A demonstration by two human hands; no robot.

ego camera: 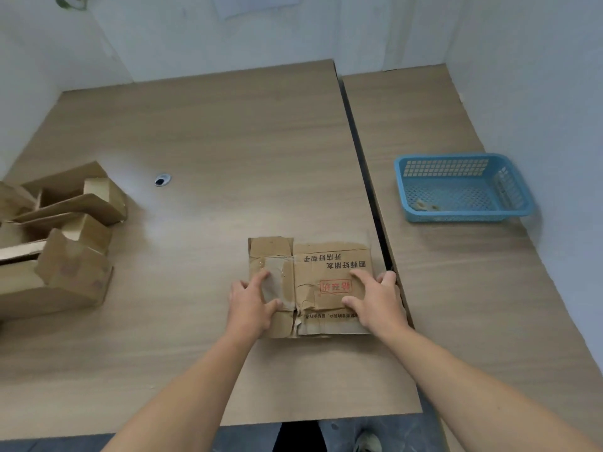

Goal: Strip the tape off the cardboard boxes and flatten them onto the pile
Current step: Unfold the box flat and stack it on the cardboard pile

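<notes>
Nearby, boxes (pixel 55 243) stand left; blue basket (pixel 463 187) sits right.

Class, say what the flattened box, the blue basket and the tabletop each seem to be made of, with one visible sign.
Flattened box: brown cardboard, matt, creased and torn at the folds.
Blue basket: probably moulded plastic, with a regular grid of holes.
Tabletop: looks like wood-grain laminate, smooth with a soft sheen; solid wood cannot be ruled out.
</notes>
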